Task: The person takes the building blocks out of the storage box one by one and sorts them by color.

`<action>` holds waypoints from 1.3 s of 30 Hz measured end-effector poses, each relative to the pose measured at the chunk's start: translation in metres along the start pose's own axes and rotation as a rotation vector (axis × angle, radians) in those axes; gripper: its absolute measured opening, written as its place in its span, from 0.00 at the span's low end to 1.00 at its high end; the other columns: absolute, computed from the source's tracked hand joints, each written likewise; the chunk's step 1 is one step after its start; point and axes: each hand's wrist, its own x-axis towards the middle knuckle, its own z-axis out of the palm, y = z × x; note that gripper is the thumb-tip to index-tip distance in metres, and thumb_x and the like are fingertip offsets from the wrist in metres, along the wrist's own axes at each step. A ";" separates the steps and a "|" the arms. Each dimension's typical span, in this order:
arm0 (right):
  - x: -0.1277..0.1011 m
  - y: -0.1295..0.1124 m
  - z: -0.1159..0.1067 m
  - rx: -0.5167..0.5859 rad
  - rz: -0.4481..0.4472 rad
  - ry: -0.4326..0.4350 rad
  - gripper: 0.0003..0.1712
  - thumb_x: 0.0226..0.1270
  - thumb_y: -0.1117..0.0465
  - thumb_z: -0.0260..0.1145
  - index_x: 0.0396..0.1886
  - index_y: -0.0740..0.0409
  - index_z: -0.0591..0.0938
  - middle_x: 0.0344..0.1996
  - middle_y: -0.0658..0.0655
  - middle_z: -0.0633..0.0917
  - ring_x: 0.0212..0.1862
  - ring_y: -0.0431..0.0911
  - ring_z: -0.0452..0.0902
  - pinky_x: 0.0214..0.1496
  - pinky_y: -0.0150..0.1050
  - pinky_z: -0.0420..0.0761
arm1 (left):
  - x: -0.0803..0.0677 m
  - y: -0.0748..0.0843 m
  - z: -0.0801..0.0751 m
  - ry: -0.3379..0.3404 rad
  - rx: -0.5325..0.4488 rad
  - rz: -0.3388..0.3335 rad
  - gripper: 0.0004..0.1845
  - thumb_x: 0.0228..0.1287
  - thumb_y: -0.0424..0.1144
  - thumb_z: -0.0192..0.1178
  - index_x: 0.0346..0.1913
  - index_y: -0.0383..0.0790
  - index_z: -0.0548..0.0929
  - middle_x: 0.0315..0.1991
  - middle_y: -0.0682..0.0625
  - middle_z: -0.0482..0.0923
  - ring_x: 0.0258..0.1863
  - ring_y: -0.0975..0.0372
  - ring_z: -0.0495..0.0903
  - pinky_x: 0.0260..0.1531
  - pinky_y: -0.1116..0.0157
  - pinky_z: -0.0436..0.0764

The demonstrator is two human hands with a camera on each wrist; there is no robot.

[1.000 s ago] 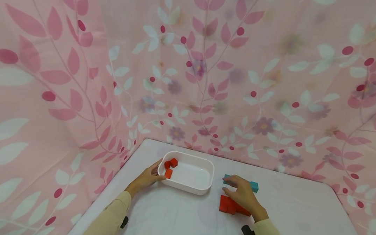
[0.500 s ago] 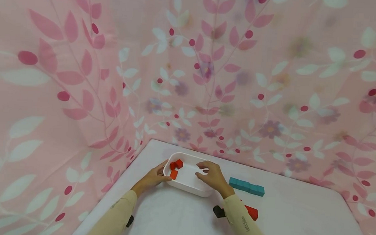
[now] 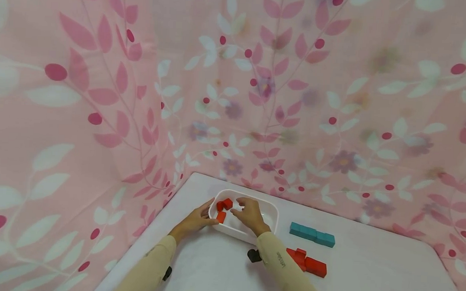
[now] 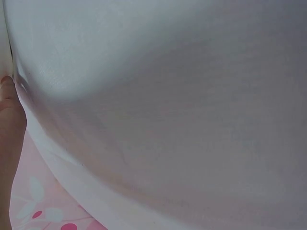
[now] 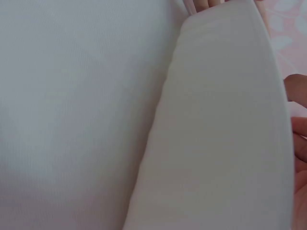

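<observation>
At the far left of the white table [image 3: 212, 270], a white tray [image 3: 270, 216] holds a few red blocks [image 3: 224, 208] gathered at its left end. The person's right hand [image 3: 247, 213] hangs over the middle of the tray, just right of those blocks, with its fingers curled downward; whether they pinch anything cannot be told from the head view, and the right wrist view shows only the tray's pale wall [image 5: 225, 134] and fingertips at the frame edge. The left hand [image 3: 194, 220] rests against the tray's left end, thumb along the near wall and fingers at the rim, steadying it; the left wrist view is filled by the white surface with a bit of the hand [image 4: 9, 120] at the left edge. To the right of the tray, well apart from it, a row of teal blocks [image 3: 312, 234] lies on the table, and nearer, beside the right sleeve, sits a cluster of red blocks [image 3: 307, 261]. Pink leaf-patterned cloth [image 3: 102, 92] hangs behind and to the left.
</observation>
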 end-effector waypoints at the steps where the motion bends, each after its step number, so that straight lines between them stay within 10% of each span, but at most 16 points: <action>1: 0.002 0.000 0.003 -0.012 0.012 -0.001 0.25 0.57 0.64 0.74 0.52 0.73 0.81 0.48 0.69 0.83 0.48 0.62 0.81 0.48 0.52 0.83 | 0.000 0.000 0.000 -0.008 -0.016 0.009 0.46 0.62 0.36 0.67 0.78 0.50 0.52 0.74 0.41 0.55 0.70 0.48 0.62 0.61 0.57 0.72; 9: 0.014 0.007 0.016 -0.093 0.077 0.009 0.18 0.58 0.64 0.74 0.47 0.68 0.85 0.47 0.64 0.85 0.47 0.56 0.80 0.55 0.53 0.80 | 0.004 0.000 0.007 -0.022 -0.008 0.033 0.47 0.62 0.37 0.68 0.78 0.50 0.51 0.75 0.42 0.54 0.70 0.49 0.62 0.61 0.57 0.71; 17: 0.008 0.015 0.029 -0.102 0.058 0.052 0.07 0.54 0.70 0.73 0.30 0.69 0.83 0.17 0.56 0.72 0.22 0.45 0.65 0.23 0.33 0.68 | 0.002 0.003 0.018 -0.019 0.027 0.031 0.45 0.64 0.37 0.66 0.78 0.47 0.51 0.75 0.40 0.53 0.70 0.46 0.61 0.62 0.55 0.70; 39: 0.029 0.014 0.050 -0.098 0.148 0.062 0.08 0.54 0.69 0.73 0.33 0.67 0.84 0.24 0.54 0.81 0.29 0.47 0.73 0.36 0.39 0.80 | -0.004 0.002 0.005 0.026 0.054 0.013 0.47 0.61 0.40 0.68 0.78 0.51 0.52 0.74 0.41 0.55 0.71 0.48 0.61 0.63 0.53 0.69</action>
